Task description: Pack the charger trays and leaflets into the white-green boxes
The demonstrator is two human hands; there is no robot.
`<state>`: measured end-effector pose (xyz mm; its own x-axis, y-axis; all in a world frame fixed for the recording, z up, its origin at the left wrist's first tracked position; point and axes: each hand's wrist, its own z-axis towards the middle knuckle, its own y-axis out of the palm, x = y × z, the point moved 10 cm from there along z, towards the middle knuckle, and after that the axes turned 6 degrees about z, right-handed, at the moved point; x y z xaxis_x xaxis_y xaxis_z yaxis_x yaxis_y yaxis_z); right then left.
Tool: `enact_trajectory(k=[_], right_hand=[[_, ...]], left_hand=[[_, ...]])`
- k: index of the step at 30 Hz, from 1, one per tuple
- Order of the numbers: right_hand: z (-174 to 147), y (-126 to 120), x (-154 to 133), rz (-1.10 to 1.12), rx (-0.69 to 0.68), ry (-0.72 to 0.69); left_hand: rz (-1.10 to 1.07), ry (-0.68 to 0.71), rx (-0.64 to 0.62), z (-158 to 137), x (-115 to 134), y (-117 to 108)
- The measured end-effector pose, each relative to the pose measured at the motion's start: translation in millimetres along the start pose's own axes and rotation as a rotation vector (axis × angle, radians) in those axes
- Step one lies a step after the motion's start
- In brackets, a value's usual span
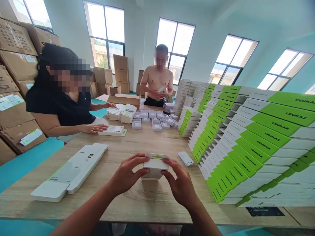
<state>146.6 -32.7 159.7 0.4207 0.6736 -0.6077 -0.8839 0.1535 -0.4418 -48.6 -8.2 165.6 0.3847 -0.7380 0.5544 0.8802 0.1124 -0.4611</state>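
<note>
Box (pixel 156 165) is pinched by fingertips of left hand (pixel 126 177) and right hand (pixel 180 186); stacked boxes (pixel 236 164) just beside could be toppled by an elbow.

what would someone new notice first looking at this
The eye goes first to the slanted rows of white-and-green boxes filling the right side of the wooden table. Next comes the small white box at bottom centre, gripped between the left hand and right hand. Across the table, two other people handle small items, with brown cartons stacked along the left wall.
</note>
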Motion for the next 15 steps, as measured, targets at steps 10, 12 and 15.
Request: enact_trajectory(k=[10, 12, 15], right_hand=[[-3, -6, 40, 0.389, -0.003, 0.367], [-6, -2, 51, 0.549, 0.027, 0.485], [-23, 20, 76, 0.646, 0.051, 0.652]], left_hand=[[-0.383, -0.347, -0.077, -5, -39, 24], [-0.355, -0.29, -0.189, -5, -36, 33], [-0.043, 0.025, -0.219, -6, -22, 40]])
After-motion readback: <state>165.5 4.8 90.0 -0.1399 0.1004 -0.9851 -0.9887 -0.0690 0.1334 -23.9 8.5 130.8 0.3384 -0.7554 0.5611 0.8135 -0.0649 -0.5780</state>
